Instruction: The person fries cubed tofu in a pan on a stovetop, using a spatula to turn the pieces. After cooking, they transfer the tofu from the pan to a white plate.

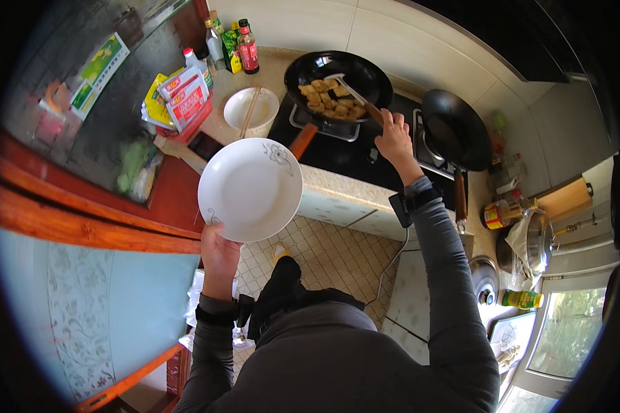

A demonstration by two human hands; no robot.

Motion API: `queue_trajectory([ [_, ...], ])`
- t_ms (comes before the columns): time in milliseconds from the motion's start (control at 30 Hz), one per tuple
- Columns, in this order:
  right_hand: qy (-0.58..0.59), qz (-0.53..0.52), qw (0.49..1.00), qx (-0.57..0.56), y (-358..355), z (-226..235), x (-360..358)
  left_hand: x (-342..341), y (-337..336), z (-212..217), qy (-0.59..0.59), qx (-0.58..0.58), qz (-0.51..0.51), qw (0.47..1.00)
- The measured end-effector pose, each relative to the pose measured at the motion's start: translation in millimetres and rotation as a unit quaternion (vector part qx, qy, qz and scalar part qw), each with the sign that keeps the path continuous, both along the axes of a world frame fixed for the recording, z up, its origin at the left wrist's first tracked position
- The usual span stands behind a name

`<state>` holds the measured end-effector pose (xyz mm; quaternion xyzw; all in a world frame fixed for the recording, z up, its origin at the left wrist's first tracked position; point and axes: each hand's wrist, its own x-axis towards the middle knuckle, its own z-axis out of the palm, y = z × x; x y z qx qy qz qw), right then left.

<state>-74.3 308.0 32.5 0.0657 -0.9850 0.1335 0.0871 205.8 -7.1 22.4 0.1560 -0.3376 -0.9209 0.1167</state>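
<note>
My left hand (220, 256) grips the lower rim of a white plate (248, 196) with a grey flower print, held in the air before the counter; nothing lies on it. My right hand (396, 138) is closed round the wooden handle of a spatula (355, 94). The spatula's metal end rests among browned, golden chunks of food (327, 101) in a black wok (372, 76). That wok stands on the left burner, its wooden handle (303, 141) pointing toward me and partly behind the plate.
A white bowl (235, 107) with chopsticks (252, 109) across it stands left of the wok. Bottles (248, 51) and a red basket of packets (186, 113) are farther left. A second black pan (455, 127) sits on the right burner. A cable (390, 265) hangs before the cabinets.
</note>
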Motion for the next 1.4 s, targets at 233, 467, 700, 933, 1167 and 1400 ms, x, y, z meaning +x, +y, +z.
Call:
queue_trajectory([
  [233, 0.04, 0.001, 0.987, 0.159, -15.4, -18.8, -40.0, -83.9, -49.4, 1.5, -0.017, 0.006, -0.043, 0.999],
  [467, 0.047, 0.0, 0.989, 0.141, 0.0, 1.4, -39.6, -136.3, -65.8, -14.1, -0.05, 0.013, -0.062, 0.997],
  [700, -0.101, 0.01, 0.978, -0.183, 18.3, 35.7, -39.4, -159.9, -72.4, -28.4, -0.042, 0.021, -0.079, 0.996],
  [933, -0.1, 0.031, 0.978, -0.178, 3.1, 38.8, -46.0, -178.3, -63.0, -25.5, -0.049, 0.005, -0.046, 0.998],
  [1167, -0.095, 0.051, 0.982, -0.153, -2.4, 47.9, -47.1, -185.1, -57.2, -22.3, -0.047, 0.018, -0.034, 0.998],
  [1400, -0.236, -0.011, 0.937, -0.257, 0.3, 53.7, -62.8, -187.8, -53.2, -21.5, -0.041, 0.014, -0.045, 0.998],
])
